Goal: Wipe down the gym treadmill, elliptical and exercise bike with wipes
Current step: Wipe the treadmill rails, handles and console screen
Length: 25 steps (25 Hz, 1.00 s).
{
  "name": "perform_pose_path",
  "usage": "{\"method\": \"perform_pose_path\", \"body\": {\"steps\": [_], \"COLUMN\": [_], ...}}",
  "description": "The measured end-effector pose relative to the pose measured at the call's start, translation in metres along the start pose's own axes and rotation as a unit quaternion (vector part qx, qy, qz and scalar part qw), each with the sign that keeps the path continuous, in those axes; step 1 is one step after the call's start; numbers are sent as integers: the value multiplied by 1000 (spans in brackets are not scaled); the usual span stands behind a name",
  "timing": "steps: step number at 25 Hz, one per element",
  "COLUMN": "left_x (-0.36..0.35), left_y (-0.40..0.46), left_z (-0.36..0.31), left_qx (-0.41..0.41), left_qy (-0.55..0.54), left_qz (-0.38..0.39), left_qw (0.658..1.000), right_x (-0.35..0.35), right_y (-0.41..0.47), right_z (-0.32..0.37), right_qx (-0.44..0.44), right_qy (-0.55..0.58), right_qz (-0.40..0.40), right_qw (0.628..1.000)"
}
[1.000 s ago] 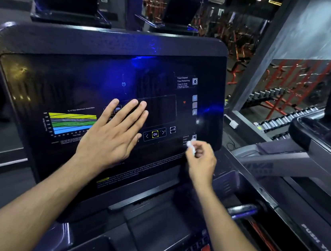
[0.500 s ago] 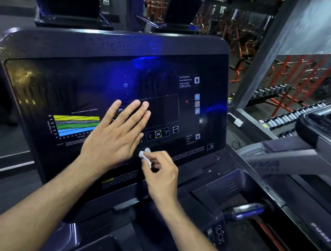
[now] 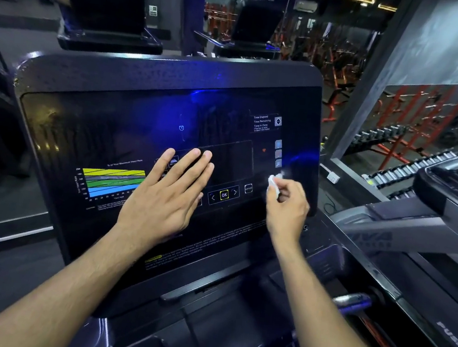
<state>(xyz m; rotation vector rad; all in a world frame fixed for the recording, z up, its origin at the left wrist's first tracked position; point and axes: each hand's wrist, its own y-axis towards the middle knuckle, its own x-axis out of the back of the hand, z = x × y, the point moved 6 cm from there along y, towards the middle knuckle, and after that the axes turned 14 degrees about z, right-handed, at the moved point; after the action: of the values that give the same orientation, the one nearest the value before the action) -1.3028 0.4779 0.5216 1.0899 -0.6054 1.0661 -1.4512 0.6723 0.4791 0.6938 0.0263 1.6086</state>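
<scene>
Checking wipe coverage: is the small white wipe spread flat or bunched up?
Bunched up: the small white wipe is a crumpled wad pinched in the right hand.

Left hand [image 3: 166,194] lies flat, fingers straight and spread; right hand [image 3: 287,206] curls its fingertips in a pinching grip.

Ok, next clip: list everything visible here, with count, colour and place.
treadmill console: one, black, centre, facing the camera
heart rate chart: one, yellow, green and blue bands, console's lower left
OK button: one, yellow outline, console's lower middle
wipe: one, white, pinched against the console's right side
dumbbell rack: one, red frame, right background
neighbouring treadmill: one, grey-black, far right
left hand: flat on the console
right hand: holds the wipe
</scene>
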Motion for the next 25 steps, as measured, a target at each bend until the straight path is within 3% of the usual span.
{"method": "perform_pose_path", "body": {"steps": [7, 9, 13, 17, 20, 25], "left_x": [0, 0, -2, -2, -2, 8], "left_y": [-1, -1, -1, -2, -3, 0], "left_z": [1, 2, 1, 0, 1, 5], "left_qx": [-6, -4, 7, 13, 16, 14], "left_qy": [-5, -12, -10, -11, -14, -56], "left_qz": [-17, -15, -9, -14, -11, -23], "left_qw": [1000, 1000, 1000, 1000, 1000, 998], "right_x": [-79, -69, -15, 12, -16, -64], "right_y": [-81, -69, 2, 32, 6, -43], "right_z": [81, 74, 27, 3, 33, 94], "right_qx": [161, 153, 43, -31, 10, 133], "right_qy": [25, 25, 23, -1, 25, 55], "right_qz": [158, 150, 36, -3, -7, 122], "right_qw": [974, 976, 998, 1000, 1000, 982]}}
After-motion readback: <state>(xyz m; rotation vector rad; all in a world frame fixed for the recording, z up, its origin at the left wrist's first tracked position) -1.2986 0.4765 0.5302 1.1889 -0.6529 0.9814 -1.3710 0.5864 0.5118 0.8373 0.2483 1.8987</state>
